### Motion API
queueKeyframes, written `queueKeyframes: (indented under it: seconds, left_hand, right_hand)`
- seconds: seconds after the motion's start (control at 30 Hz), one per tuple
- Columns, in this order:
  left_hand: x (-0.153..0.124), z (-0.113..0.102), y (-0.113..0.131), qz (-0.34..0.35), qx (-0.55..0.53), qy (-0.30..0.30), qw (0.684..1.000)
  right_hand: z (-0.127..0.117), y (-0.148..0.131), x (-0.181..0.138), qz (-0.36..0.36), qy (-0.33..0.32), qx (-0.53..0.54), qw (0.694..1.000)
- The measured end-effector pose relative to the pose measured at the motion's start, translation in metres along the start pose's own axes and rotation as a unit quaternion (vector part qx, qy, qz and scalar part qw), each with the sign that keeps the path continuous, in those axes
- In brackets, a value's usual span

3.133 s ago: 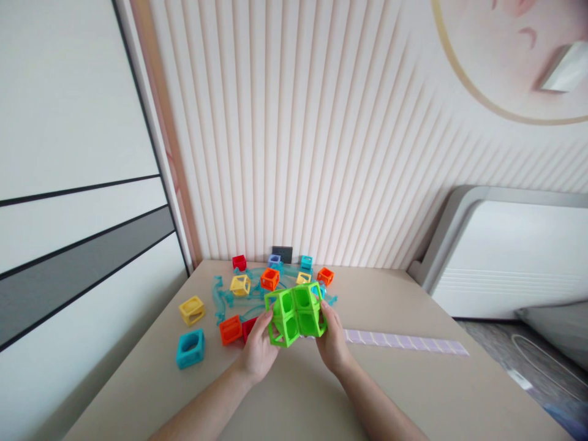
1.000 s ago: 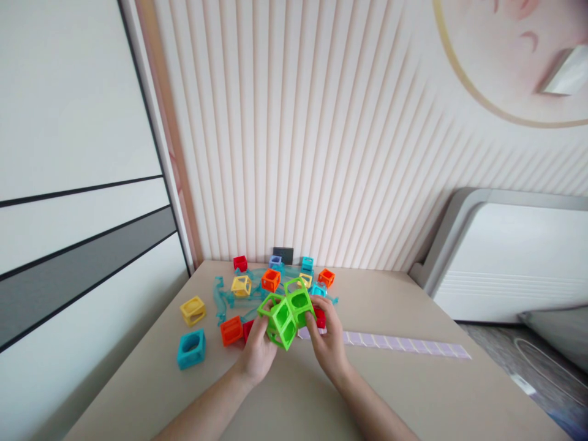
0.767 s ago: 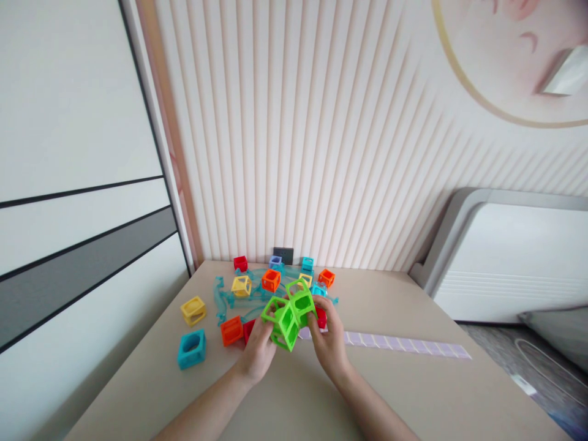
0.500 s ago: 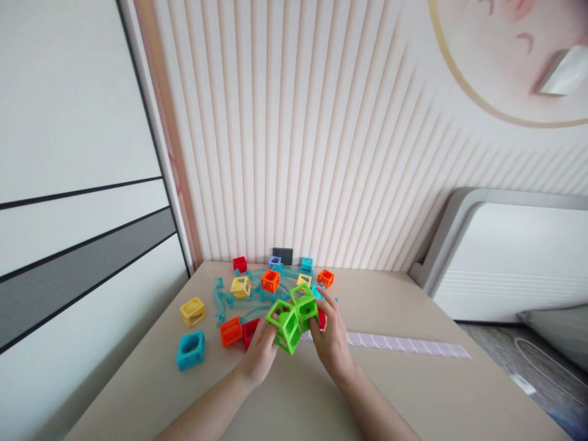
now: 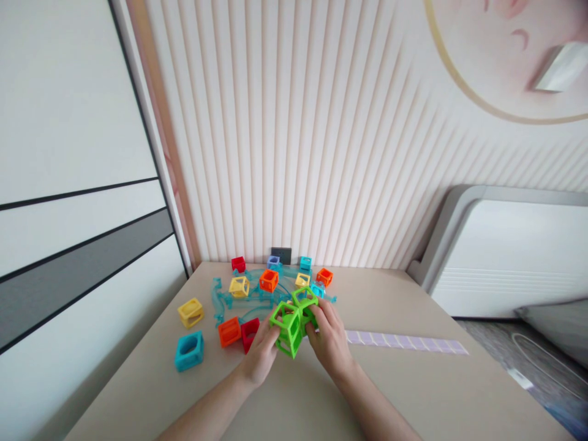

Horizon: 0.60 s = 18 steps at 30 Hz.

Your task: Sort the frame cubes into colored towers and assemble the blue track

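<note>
Both my hands hold a cluster of bright green hollow cubes [image 5: 291, 321] just above the beige table [image 5: 404, 392]. My left hand [image 5: 261, 355] grips its lower left side with curled fingers. My right hand [image 5: 329, 340] wraps its right side, fingers over the top. Behind the cluster lie clear teal track pieces [image 5: 220, 297] and loose hollow cubes: a red one [image 5: 250, 331] close to my left hand, an orange one [image 5: 228, 331], a teal one [image 5: 189, 351] and a yellow one [image 5: 192, 312].
More small cubes stand near the ribbed wall: red [image 5: 237, 264], orange [image 5: 269, 280], yellow [image 5: 239, 286], orange [image 5: 324, 277]. A dark wall socket [image 5: 281, 254] sits behind them. A pale purple strip [image 5: 404, 343] runs along the table to the right. A white headboard [image 5: 509, 257] stands beyond the table's right edge.
The green cluster has been turned in my hands and brought lower, closer to the table. My right fingers have shifted over its top. The red cube seen beside my right hand is now hidden.
</note>
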<state>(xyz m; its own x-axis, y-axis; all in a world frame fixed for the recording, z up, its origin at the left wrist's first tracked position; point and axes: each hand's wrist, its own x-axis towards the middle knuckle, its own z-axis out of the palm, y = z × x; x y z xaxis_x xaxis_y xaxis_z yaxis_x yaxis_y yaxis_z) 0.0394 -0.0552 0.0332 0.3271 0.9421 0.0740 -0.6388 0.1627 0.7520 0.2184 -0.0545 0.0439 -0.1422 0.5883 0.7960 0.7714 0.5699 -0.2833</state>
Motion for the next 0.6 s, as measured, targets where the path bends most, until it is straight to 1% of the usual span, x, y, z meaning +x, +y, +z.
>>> queueKeyframes:
  seconds: [0.07, 0.17, 0.3, 0.37, 0.47, 0.6]
  left_hand:
    - [0.000, 0.000, 0.000, -0.001, -0.005, -0.002, 1.000]
    - [-0.002, 0.001, 0.003, -0.013, -0.010, -0.007, 1.000]
    - [-0.004, 0.007, 0.010, -0.021, -0.005, -0.026, 0.999]
    - [-0.004, 0.010, 0.012, -0.028, -0.010, -0.025, 0.999]
    - [-0.003, 0.011, 0.013, -0.038, -0.023, -0.022, 0.999]
    - [-0.002, 0.004, 0.005, -0.064, -0.024, -0.034, 0.997]
  right_hand:
    - [0.002, 0.000, -0.002, 0.012, 0.006, 0.004, 1.000]
    - [0.005, 0.005, -0.005, 0.060, 0.027, 0.011, 0.998]
    - [0.011, 0.013, -0.007, 0.119, 0.080, 0.027, 0.989]
    - [0.012, 0.016, -0.007, 0.152, 0.097, 0.048, 0.982]
    - [0.012, 0.015, -0.005, 0.191, 0.086, 0.075, 0.975]
    - [0.009, 0.011, -0.003, 0.195, 0.052, 0.093, 0.975]
